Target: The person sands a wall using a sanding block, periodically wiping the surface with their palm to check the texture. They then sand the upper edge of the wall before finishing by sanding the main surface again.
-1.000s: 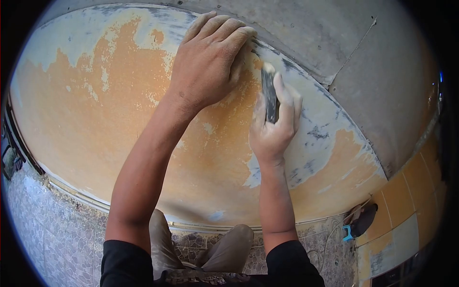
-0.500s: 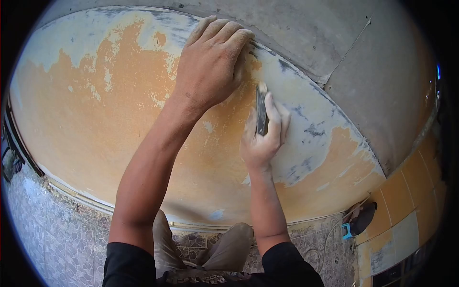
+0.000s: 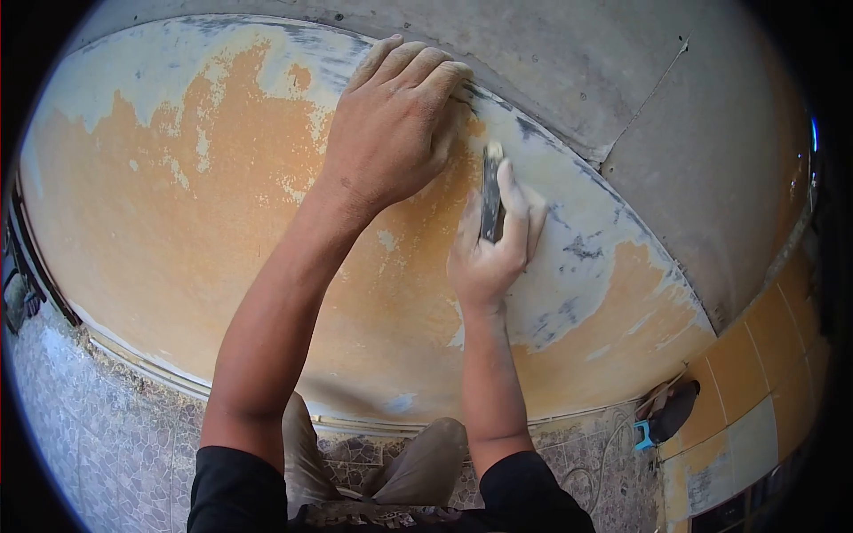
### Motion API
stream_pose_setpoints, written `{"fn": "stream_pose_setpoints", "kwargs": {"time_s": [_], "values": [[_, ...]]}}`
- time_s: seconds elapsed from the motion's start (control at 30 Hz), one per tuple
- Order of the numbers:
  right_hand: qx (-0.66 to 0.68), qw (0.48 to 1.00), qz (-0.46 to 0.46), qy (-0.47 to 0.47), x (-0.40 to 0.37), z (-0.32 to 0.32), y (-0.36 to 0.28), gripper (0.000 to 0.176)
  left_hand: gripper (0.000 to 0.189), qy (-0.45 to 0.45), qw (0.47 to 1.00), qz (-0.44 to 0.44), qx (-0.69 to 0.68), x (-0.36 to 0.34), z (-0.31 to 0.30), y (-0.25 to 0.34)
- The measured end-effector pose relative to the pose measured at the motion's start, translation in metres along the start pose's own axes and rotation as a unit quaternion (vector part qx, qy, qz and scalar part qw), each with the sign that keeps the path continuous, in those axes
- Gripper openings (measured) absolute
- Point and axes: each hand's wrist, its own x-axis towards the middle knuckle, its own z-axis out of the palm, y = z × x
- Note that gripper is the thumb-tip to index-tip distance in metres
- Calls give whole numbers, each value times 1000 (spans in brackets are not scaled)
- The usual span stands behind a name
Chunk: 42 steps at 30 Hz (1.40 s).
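In front of me is a wall [image 3: 258, 240] with orange paint and pale patches streaked with dark grey. My left hand [image 3: 395, 115] leans on its upper edge, fingers side by side and bent over the edge, with the tips partly hidden. My right hand [image 3: 498, 235], whitened with dust, lies lower and to the right. It is closed around a dark, narrow block [image 3: 491, 195] with a pale yellowish tip, seen edge-on. The block's far end points up at the pale patch beside my left hand. Whether the block touches the wall is not clear.
A grey slab [image 3: 613, 80] with a crack borders the wall's upper edge. Patterned stone paving [image 3: 107, 426] lies below, around my knees. At the lower right are a dark bundle [image 3: 673, 413], a small blue object [image 3: 643, 434], a hose [image 3: 597, 480] and an orange tiled surface [image 3: 737, 373].
My right hand and the block have shifted slightly up and to the right along the wall. My left hand stays in nearly the same place.
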Motion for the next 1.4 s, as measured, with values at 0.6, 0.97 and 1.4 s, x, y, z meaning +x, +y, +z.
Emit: {"fn": "stream_pose_setpoints", "kwargs": {"time_s": [0.6, 0.97, 1.4], "values": [[-8, 1000, 2, -3, -67, -17, 2, 47, 41, -32, 999, 1, -4, -1, -7, -2], [-15, 997, -46, -57, 49, 3, 1, 45, 38, -19, 1000, -6, -9, 1, -6, 1], [15, 1000, -18, -21, 51, 16, 0, 48, 31, 6, 999, -29, -14, 1, 3, 4]]}}
